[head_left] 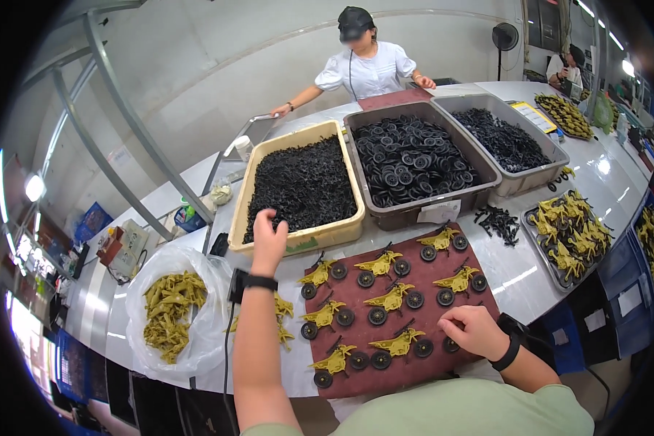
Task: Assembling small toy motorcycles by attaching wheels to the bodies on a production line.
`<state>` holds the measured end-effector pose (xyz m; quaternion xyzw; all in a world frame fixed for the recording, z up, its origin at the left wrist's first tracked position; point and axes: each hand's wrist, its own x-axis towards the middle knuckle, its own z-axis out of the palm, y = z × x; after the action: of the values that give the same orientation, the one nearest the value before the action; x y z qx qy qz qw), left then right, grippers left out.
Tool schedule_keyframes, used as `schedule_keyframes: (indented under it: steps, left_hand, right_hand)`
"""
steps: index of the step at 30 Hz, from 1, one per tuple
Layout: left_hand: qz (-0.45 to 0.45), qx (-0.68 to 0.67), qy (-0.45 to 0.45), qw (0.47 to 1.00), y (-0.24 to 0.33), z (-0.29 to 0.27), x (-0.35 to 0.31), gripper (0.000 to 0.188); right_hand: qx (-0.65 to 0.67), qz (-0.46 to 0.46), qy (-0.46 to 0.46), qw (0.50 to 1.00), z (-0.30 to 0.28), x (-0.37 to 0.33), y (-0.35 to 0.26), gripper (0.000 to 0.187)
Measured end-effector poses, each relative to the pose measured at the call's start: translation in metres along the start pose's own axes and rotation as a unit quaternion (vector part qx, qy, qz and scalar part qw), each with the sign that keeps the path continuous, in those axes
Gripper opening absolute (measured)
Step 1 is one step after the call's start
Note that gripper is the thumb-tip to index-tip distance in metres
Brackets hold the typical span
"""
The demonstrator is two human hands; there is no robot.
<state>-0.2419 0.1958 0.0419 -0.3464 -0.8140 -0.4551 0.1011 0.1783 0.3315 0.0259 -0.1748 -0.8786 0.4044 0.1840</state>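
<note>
the left hand [267, 243] reaches up over the near rim of the yellow bin [296, 240], fingers bent down onto the heap of small black parts [301, 185] — whether the grip pinches any of them cannot be told. the right hand [471, 330] rests loosely curled on the near right corner of the maroon mat [421, 298], fingertips down by a black wheel [450, 344]; its grip looks half closed, and what it pinches, if anything, is hidden.

on the mat lie olive toy frames [397, 343] with black wheels, in rows. each frame's long axis runs roughly left to right, a little tilted, with a wheel beside each end and a thin black piece sticking up to the right.

outward from the hands: left of the mat, a few loose frames on the table [519, 280], then a clear bag [168, 309] full of olive frames. behind the mat, next to the yellow bin, a dark bin of wheels [410, 160] and a grey bin [505, 138] of black parts. right of the mat, a small pile of black bits [498, 221] and a tray [568, 232] of yellow pieces. across the table stands a person in white [367, 65].
</note>
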Motion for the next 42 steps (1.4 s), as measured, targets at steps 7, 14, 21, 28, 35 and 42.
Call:
schedule_keyframes:
  steps: [7,14,21,28,35,42]
  left_hand:
    - [0.178,0.119,0.027,0.976,-0.044,0.031,0.035,0.045]
    - [0.105,0.276,-0.286,0.912,-0.022,-0.057,-0.062,0.028]
    - [0.063,0.408,-0.360,0.837,-0.029,-0.051,-0.111,0.035]
    - [0.073,0.288,-0.239,0.924,-0.044,-0.043,-0.094,0.028]
    - [-0.022,-0.052,-0.109,0.992,-0.054,-0.054,-0.080,0.023]
    - [0.142,0.041,-0.190,0.971,0.076,-0.041,-0.153,0.045]
  right_hand:
    - [0.014,0.043,0.014,0.999,-0.021,-0.020,0.022,0.013]
    - [0.048,0.064,0.049,0.996,-0.024,-0.025,0.050,0.015]
    - [0.047,-0.010,-0.013,0.999,0.000,-0.003,0.021,0.012]
    - [0.041,-0.066,-0.031,0.996,0.009,-0.003,0.017,0.012]
    - [0.049,-0.091,-0.041,0.994,0.017,0.015,0.002,0.013]
    - [0.290,-0.027,-0.069,0.954,0.056,0.047,-0.045,0.021]
